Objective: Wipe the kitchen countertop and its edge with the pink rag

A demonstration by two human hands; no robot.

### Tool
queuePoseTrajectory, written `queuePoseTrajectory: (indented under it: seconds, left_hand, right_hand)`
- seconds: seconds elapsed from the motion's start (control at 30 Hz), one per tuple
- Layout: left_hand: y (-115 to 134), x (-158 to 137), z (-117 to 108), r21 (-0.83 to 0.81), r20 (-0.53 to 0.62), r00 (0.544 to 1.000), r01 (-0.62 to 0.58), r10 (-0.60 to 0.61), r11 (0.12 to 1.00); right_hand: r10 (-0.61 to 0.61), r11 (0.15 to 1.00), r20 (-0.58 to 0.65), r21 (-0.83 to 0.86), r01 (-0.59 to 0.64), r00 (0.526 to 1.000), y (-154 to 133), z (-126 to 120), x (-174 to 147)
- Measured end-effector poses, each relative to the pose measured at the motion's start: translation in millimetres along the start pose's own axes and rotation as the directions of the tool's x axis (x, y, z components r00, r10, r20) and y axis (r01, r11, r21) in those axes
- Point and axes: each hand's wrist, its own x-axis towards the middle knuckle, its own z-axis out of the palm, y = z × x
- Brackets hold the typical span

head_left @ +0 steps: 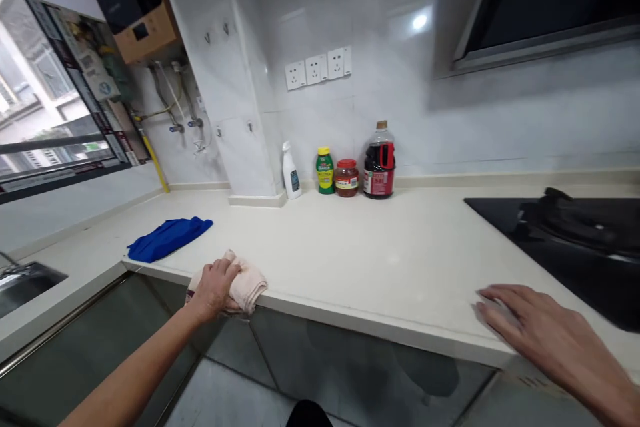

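Note:
A pale pink cloth [249,285] lies bunched over the front edge of the white countertop [360,247]. My left hand [216,287] is closed on this cloth, pressing it against the edge. Over the counter's right part, near the stove, my right hand [543,327] is held with its fingers apart and nothing in them. Whether its fingertips touch the counter, I cannot tell. A blue cloth [170,239] is spread on the counter, beyond my left hand and to its left.
Along the back wall stand a white spray bottle [291,173], a green bottle with a yellow cap [325,172], a red-lidded jar [347,179] and a large dark sauce bottle [379,167]. A black gas stove [565,233] is at right, a sink [33,287] at far left.

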Motion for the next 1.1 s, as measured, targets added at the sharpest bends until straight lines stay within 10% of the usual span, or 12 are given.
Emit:
queuePoseTrajectory:
  seconds: [0.5,0.73,0.97,1.1]
  left_hand:
    - [260,16,-57,-0.099,-0.248,0.887,-0.423,0.390,0.901]
    - [370,27,-84,-0.053,-0.377,0.747,-0.607,0.547,0.793]
    - [397,30,-92,-0.125,-0.418,0.732,-0.632,0.537,0.765]
    - [382,30,-92,-0.271,-0.351,0.766,-0.634,0.539,0.725]
  right_hand:
    - [-0.003,0.999,0.072,-0.043,0.006,0.997,-17,-13,2]
    - [0.005,0.996,0.097,0.084,-0.013,0.995,-14,-15,1]
    - [0.072,0.913,-0.106,0.408,-0.023,0.992,-30,-29,-4]
    - [-0.201,0.898,-0.112,0.377,0.229,0.973,-73,-25,-28]
